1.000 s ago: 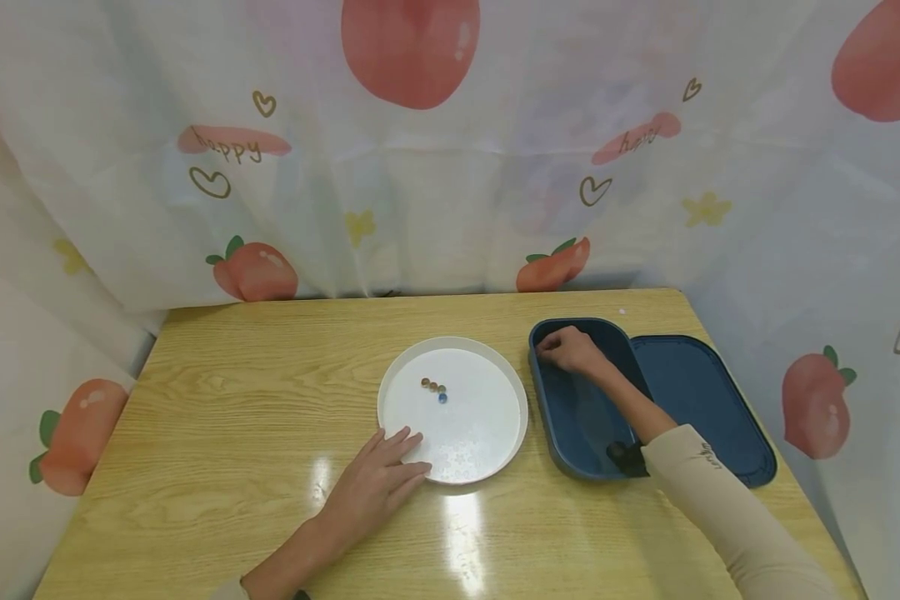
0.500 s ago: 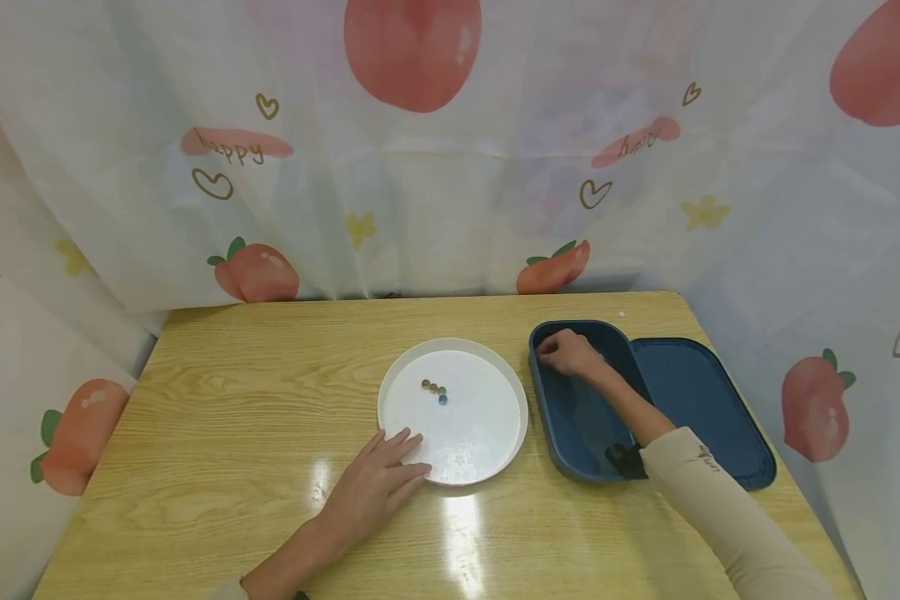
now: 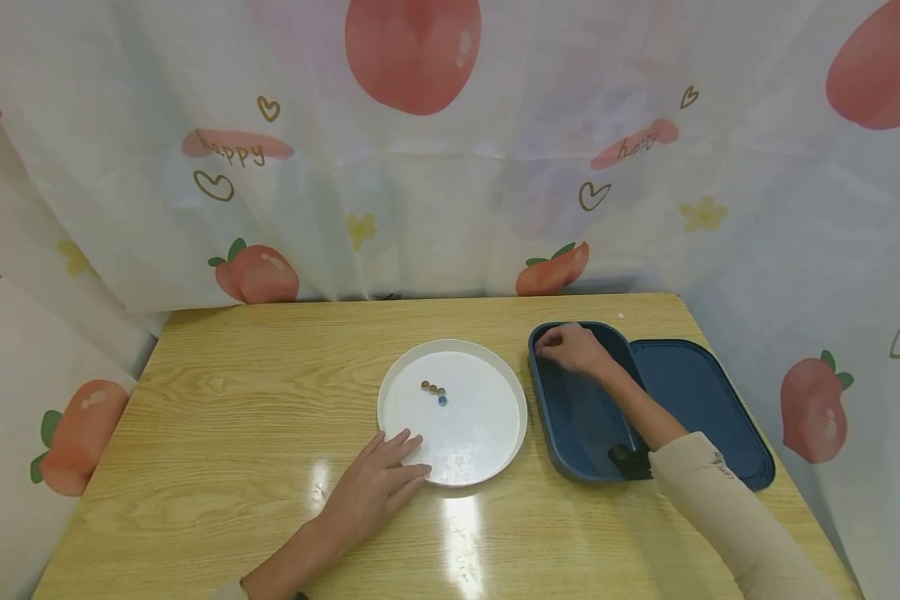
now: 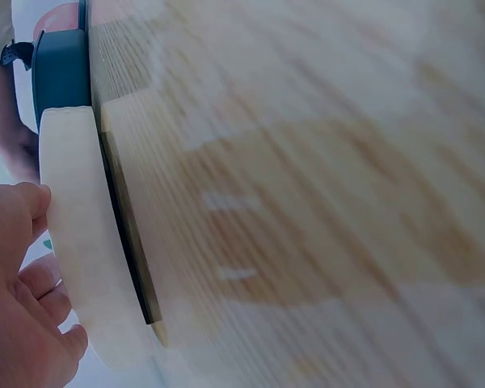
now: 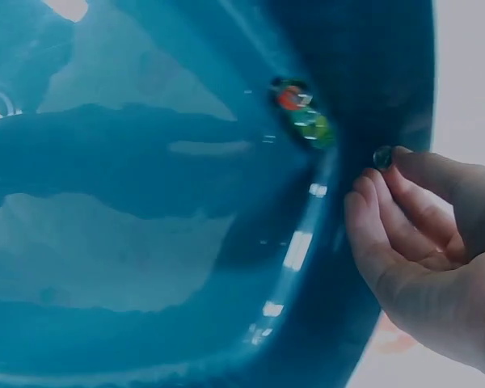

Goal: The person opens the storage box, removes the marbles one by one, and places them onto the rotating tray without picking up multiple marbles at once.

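Note:
In the head view my right hand (image 3: 570,346) is inside the far left corner of a dark blue rectangular box (image 3: 577,425). The right wrist view shows its thumb and fingers pinching a clear glass marble (image 5: 382,158) above the box floor. Close by in the corner lie an orange marble (image 5: 291,99) and a green marble (image 5: 314,129), blurred. My left hand (image 3: 378,479) rests with extended fingers on the near left rim of a round white tray (image 3: 476,425). Several marbles lie grouped on that tray, including a blue marble (image 3: 442,401) and a brown marble (image 3: 425,385).
A dark blue lid (image 3: 701,400) lies flat to the right of the box, partly behind the right forearm. All stand on a wooden table (image 3: 255,400), with a peach-printed curtain (image 3: 450,208) hanging behind it and at both sides.
My right hand has lifted slightly in the corner of the box. The left hand, tray and the marbles on it have stayed put.

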Demonstrator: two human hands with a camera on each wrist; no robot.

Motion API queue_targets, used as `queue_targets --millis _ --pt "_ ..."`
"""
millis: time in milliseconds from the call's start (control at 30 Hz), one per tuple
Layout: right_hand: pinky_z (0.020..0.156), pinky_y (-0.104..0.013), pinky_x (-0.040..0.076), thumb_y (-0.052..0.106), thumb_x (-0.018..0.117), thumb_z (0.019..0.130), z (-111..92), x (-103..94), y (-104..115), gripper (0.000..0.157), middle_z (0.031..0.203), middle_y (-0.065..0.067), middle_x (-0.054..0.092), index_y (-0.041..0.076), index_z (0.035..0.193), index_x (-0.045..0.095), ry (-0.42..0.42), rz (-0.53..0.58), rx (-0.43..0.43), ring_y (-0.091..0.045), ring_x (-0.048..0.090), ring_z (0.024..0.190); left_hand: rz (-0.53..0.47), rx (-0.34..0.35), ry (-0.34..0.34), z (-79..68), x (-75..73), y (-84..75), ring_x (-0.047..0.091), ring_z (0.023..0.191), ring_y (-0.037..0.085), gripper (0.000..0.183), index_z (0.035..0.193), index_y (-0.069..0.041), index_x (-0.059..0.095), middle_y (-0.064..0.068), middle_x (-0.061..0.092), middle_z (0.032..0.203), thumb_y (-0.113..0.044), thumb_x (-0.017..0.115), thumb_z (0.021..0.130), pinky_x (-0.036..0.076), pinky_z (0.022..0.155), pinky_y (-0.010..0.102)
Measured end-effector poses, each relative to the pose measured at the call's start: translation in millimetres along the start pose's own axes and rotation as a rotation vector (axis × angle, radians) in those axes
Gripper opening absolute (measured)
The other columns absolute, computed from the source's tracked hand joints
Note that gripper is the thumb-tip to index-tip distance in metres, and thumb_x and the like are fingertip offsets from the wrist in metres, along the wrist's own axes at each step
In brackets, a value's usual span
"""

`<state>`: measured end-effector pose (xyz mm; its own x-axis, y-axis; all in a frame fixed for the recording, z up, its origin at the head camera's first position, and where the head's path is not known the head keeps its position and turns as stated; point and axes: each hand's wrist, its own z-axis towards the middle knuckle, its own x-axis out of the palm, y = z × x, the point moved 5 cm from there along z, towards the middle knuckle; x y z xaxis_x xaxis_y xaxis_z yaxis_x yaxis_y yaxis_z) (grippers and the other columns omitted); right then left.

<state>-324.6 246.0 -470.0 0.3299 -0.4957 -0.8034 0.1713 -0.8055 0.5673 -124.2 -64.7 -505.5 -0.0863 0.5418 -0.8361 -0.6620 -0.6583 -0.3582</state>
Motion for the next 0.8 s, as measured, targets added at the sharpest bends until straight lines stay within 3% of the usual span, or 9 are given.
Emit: queue_targets --millis 400,800 --pt "0.084 -0.048 0.054 0.014 0.063 0.099 -10.1 -22.7 31.9 0.024 0.108 -0.017 0.07 -0.002 0.115 0.07 -0.049 0.122 -0.047 -0.036 0.065 0.104 0.024 0.005 -0.004 0.2 0.9 0.3 0.054 0.129 0.029 0.016 0.106 -0.019 0.079 0.01 0.063 0.133 -0.022 0.074 0.091 0.038 0.109 0.055" --pt "0.086 -0.044 0.055 0.011 0.067 0.096 -3.3 7.2 79.5 0.02 0.103 -0.01 0.072 -0.001 0.111 0.073 -0.04 0.215 -0.142 -0.028 0.068 0.1 0.02 0.009 -0.007 0.5 1.0 -0.8 0.054 0.13 0.029 0.016 0.105 -0.018 0.079 0.011 0.063 0.132 -0.021 0.074 0.091 0.037 0.109 0.055"
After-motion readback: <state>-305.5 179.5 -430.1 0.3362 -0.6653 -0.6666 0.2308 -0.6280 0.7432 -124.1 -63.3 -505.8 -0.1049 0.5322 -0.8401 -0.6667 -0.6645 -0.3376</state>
